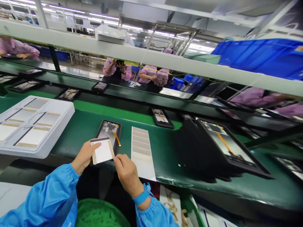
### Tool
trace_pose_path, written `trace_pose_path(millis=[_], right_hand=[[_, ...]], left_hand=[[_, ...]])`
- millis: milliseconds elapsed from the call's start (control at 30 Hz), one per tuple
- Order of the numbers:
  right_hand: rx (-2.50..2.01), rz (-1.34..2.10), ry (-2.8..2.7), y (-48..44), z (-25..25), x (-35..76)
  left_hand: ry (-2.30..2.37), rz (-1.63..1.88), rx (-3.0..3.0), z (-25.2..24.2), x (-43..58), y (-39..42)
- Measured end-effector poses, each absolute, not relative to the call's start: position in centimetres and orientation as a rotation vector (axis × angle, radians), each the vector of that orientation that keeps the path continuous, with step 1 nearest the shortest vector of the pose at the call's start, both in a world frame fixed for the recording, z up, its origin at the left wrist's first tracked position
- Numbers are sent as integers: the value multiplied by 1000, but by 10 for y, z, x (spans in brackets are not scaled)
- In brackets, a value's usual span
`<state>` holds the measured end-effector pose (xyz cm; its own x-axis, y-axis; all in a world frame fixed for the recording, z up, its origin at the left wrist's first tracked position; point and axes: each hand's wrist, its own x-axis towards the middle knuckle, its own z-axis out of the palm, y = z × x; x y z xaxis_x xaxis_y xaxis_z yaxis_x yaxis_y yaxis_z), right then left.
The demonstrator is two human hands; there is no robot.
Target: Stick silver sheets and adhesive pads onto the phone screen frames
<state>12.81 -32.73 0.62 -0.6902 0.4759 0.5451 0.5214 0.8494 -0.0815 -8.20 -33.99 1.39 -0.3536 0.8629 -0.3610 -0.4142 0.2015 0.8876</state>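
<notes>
Clearly, the left hand (82,156) was clamped on the left side of a white battery (103,152), while the right hand (127,173) seemed to pinch its lower right corner. The battery partly hid 1 opened tablet (110,127), which lay on the green table (81,129) between a white tray (59,126) and a paper sheet (140,140).

One white foam tray (56,134) held five white rectangular packs (30,137); a sixth pack (103,152) was near the green counter's (165,154) front edge, with one lone black-framed tablet (111,127), one striped white sheet (142,153) and one black tablet stack (201,153).
</notes>
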Motion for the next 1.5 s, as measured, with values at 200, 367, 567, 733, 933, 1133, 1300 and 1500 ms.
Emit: trace_pose_path(millis=[200,367,567,733,933,1133,1300,1500], right_hand=[[-780,96,-2519,-336,-3,145],[-1195,442,-1823,-314,-3,188],[-1046,429,-1909,-331,3,187],[-633,305,-2449,-366,12,148],[-541,-40,-2616,-371,22,140],[-650,7,-2566,-367,8,133],[-1204,282,-1922,-351,1,179],[-1894,115,-1528,-389,-68,330]], left_hand=[[1315,1234,1017,24,-63,-351],[1129,1047,774,20,-57,-360],[1056,1158,223,2,-37,-349],[937,1233,161,0,-23,-347],[948,1282,147,-5,-19,-347],[843,1209,185,-3,-13,-351],[670,1008,183,-1,-7,-367],[656,951,159,-6,4,-375]])
